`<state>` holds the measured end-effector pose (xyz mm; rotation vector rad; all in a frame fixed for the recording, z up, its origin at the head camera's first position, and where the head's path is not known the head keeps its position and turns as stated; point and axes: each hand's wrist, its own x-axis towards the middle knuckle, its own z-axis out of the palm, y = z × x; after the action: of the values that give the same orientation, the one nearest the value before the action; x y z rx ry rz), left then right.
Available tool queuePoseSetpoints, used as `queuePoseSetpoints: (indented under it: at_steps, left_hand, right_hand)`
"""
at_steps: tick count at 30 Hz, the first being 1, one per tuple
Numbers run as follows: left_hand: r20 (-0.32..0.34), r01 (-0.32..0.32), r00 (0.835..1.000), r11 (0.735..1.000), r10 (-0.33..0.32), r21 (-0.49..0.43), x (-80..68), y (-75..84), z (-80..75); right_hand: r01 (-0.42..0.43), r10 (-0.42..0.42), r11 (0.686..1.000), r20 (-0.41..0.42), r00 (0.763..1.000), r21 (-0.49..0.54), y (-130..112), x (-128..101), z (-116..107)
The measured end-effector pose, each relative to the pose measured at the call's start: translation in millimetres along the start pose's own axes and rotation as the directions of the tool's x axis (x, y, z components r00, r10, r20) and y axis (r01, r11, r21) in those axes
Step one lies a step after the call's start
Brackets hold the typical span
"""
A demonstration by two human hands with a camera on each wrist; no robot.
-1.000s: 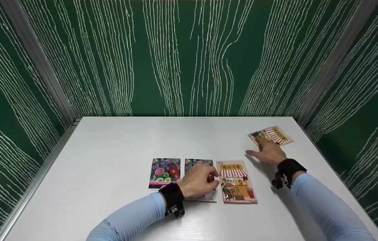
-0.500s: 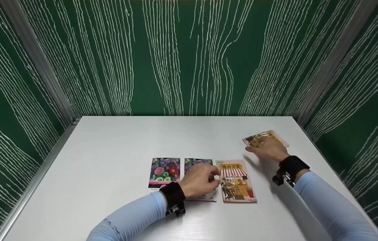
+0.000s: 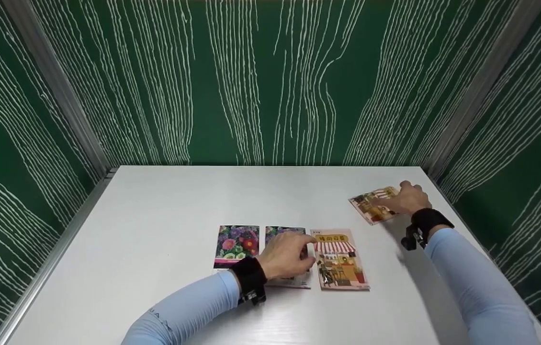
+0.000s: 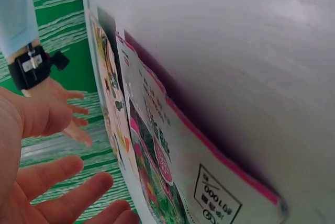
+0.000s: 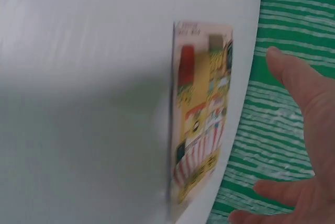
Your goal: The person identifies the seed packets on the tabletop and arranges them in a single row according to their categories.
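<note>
My left hand (image 3: 286, 255) is over a flower seed packet (image 3: 273, 235) in the head view and hides much of it. Its loosely bent fingers hold nothing in the left wrist view, where the packet's white printed lower part (image 4: 209, 182) shows close by. To the right lies a pink packet with a striped-awning shop picture (image 3: 341, 263). My right hand (image 3: 407, 199) is above a matching, slanted shop-picture packet (image 3: 371, 203) farther back on the right, covering its right end. In the right wrist view that packet (image 5: 201, 114) lies flat, apart from the spread fingers.
Another flower seed packet (image 3: 236, 244) lies left of my left hand, partly behind the wrist strap. All the packets lie on a white table (image 3: 165, 215). Green walls with pale wavy lines (image 3: 270, 96) stand behind and at both sides.
The back-right shop-picture packet has shifted left and nearer. My right hand has come off it, moving right and slightly back with fingers spread. My left hand has stayed in place.
</note>
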<state>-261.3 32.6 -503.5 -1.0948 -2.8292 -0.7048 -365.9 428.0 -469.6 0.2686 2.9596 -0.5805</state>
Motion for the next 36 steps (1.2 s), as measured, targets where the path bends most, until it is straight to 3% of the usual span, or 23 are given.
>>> queuePoseSetpoints:
  at_steps: [5, 10, 13, 19, 22, 26, 32, 36]
  left_hand:
    - [0.014, -0.008, 1.0, 1.0, 0.008, 0.006, 1.4, 0.3, -3.0]
    - [0.028, 0.013, 1.0, 1.0, -0.013, -0.008, 3.0, 1.0, -6.2]
    - [0.029, 0.023, 0.999, 1.0, -0.023, -0.01, 3.5, 1.2, -7.5]
    - [0.011, 0.029, 1.0, 1.0, -0.029, 0.004, 2.3, -0.9, -7.0]
    - [0.017, 0.035, 0.999, 0.999, -0.035, -0.006, 2.0, -2.1, -6.4]
    - [0.022, 0.045, 0.999, 0.999, -0.045, -0.009, 2.8, -2.6, -7.6]
    - [-0.009, 0.015, 1.0, 1.0, -0.015, 0.017, 4.6, -3.2, -7.6]
    - [-0.016, 0.021, 1.0, 1.0, -0.021, -0.004, 4.1, -4.7, -7.8]
  right_hand:
    - [-0.094, 0.093, 0.995, 0.024, 0.995, 0.036, 14, 13, 6]
    - [-0.247, 0.242, 0.966, 0.071, 0.968, 0.077, 20, 23, 16]
    - [-0.289, 0.285, 0.956, 0.065, 0.956, 0.057, 20, 28, 21]
    - [-0.297, 0.298, 0.955, 0.033, 0.954, -0.022, 19, 27, 23]
    - [-0.309, 0.309, 0.951, 0.022, 0.951, -0.016, 18, 23, 22]
    - [-0.305, 0.308, 0.948, -0.015, 0.951, 0.095, 22, 22, 20]
    - [-0.202, 0.233, 0.947, -0.102, 0.967, 0.249, 34, 25, 22]
    - [-0.174, 0.235, 0.919, -0.137, 0.962, 0.354, 36, 23, 25]
